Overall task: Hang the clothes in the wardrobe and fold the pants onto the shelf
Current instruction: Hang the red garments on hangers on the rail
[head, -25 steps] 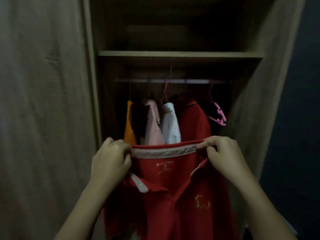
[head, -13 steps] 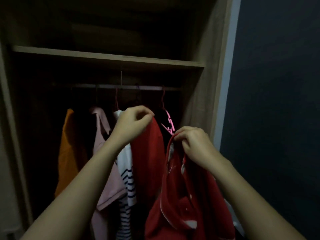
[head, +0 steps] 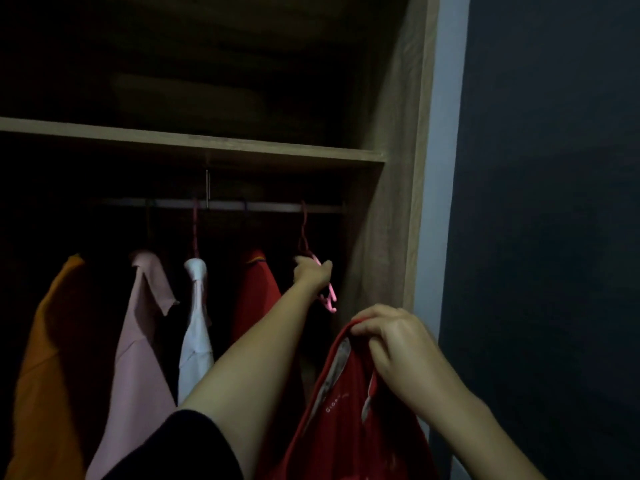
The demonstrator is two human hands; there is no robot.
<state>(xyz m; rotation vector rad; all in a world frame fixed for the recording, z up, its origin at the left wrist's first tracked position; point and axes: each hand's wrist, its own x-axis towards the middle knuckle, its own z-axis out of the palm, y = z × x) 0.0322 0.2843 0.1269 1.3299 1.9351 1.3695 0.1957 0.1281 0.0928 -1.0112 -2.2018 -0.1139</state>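
The wardrobe (head: 391, 237) stands open, and its rail (head: 242, 205) is the thing to work from. Below the rail hang four shirts: orange (head: 52, 341), pink (head: 138, 341), white (head: 195, 341) and a red one (head: 256, 296). The red shirt (head: 346, 427) to be hung is lower than the rail and out in front of its right end, bunched at the collar in the right hand (head: 398, 344), whose fingers curl tight round the fabric. The left hand (head: 311, 273) reaches under the rail's right end to the empty pink hanger (head: 329, 296); finger and thumb sit either side of it, but in this dimness I cannot tell whether they have closed. My advice is to grip the hanger by its shoulder, lift until the hook clears the rail, then bring it out to the collar rather than threading the shirt inside the wardrobe.
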